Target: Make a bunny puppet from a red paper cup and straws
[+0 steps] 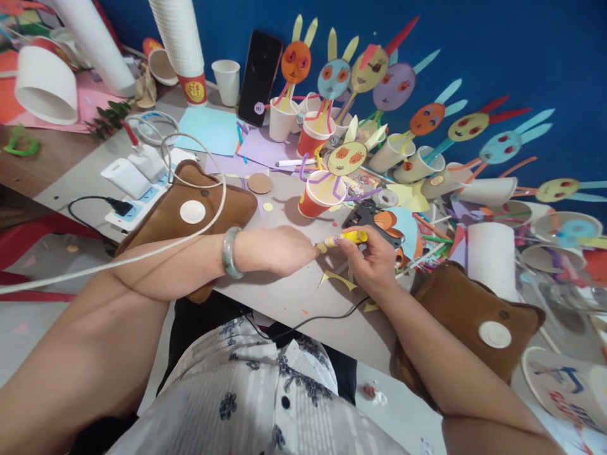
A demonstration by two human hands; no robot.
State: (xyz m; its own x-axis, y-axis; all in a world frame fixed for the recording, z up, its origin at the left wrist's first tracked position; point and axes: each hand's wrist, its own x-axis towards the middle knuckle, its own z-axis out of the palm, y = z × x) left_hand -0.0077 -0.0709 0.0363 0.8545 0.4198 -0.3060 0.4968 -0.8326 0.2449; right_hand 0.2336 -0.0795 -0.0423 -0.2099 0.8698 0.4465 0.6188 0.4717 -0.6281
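My left hand (290, 250), a jade-like bangle (232, 253) on its wrist, is closed in a pinch on a small tan paper disc (321, 248). My right hand (374, 262) grips a short yellow tube that looks like a glue stick (349, 238); its left end meets or almost meets the disc. Just beyond the hands stands a red paper cup (317, 201) with a pale yellow rabbit-faced figure (348, 158) on purple pipe-cleaner limbs. A yellow paper offcut (337, 279) lies below my right hand, and a dark tape dispenser (367, 218) sits behind it.
Several rabbit-faced cup figures (334, 79) line the blue wall. A phone (260, 77) leans upright beside a tall cup stack (177, 38). A power strip (135, 205) and a white cable (203, 237) are at left. Brown cushions (474, 316) lie near both forearms.
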